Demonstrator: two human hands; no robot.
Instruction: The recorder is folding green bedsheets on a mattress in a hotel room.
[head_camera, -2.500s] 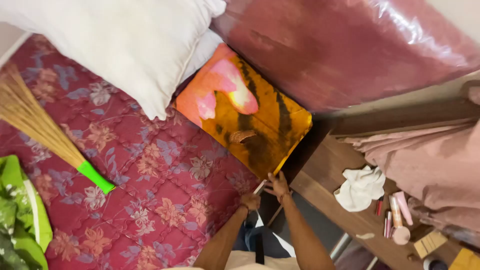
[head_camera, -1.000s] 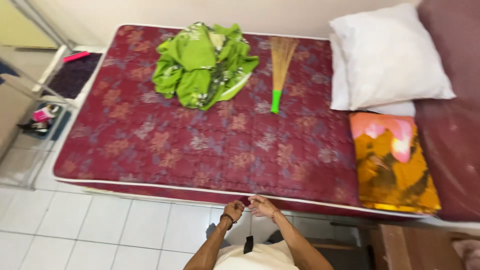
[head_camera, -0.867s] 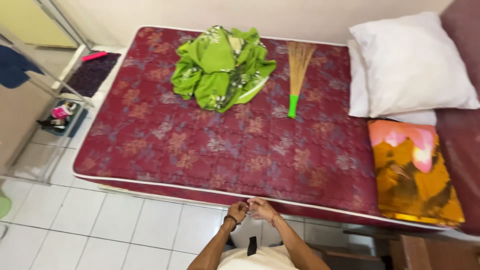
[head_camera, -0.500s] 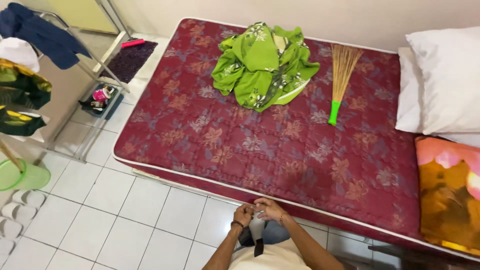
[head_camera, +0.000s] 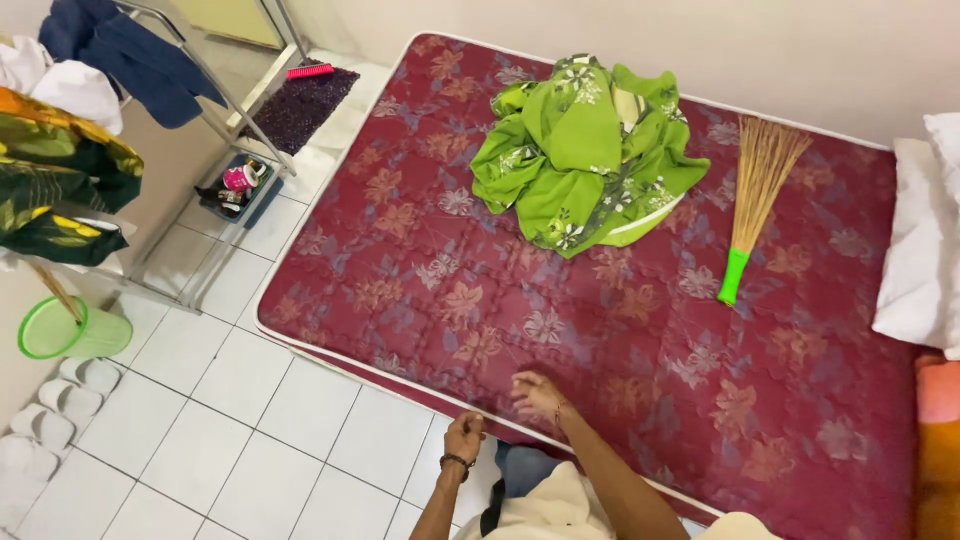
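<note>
**Hands at the near edge of the bare mattress**

From my feed, the red floral mattress (head_camera: 560, 330) fills most of the view, lying on the white tiled floor (head_camera: 230, 420) with its near edge running just in front of the hands. My right hand (head_camera: 537, 395) reaches forward, palm down, fingers spread and loose over that edge; its grip is open and holds nothing, and I cannot tell whether the fingertips touch the fabric. My left hand (head_camera: 464, 437) hangs just short of the edge above the tiles, curled into a loose fist, a dark band on the wrist; nothing shows inside that closed grip.

On the mattress I count one crumpled green floral sheet (head_camera: 585, 150) near the far side, one straw broom (head_camera: 757, 195) with a green handle just right of it, and one white pillow (head_camera: 920, 260) at the right edge. An orange cushion (head_camera: 938, 440) shows at the right border. Left of the bed stands one metal rack (head_camera: 190, 150) hung with clothes, with one green bucket (head_camera: 62, 330) beside it.

Half a second ago both hands were joined at my waist; now they have parted, and the right has gone out to the mattress edge.
</note>
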